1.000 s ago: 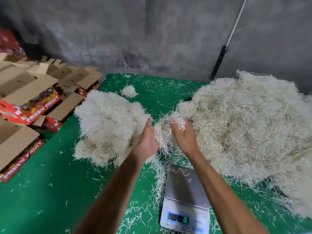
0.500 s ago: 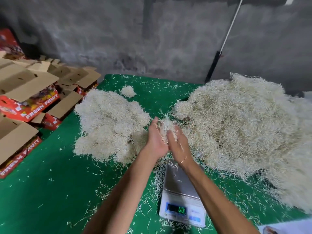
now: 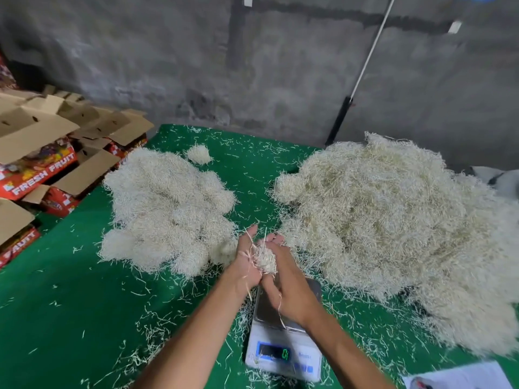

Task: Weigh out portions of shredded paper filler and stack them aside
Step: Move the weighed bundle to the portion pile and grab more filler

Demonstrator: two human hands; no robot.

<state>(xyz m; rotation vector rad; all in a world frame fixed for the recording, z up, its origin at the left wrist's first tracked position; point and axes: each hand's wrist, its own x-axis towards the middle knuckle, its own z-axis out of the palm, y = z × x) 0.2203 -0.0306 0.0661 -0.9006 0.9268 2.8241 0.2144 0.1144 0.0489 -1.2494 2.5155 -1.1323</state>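
both hands (image 3: pixel 269 272) cup upright paper wad (image 3: pixel 264 258) over scale (image 3: pixel 283 343)

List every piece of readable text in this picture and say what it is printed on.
"FRESH FRUIT": side of the red carton at left.
"...FRUIT", partly cut off: lower red carton at the left edge.
"0": lit display of the scale.
Button labels beside the display: too blurred to read.
White paper at bottom right: print unreadable.
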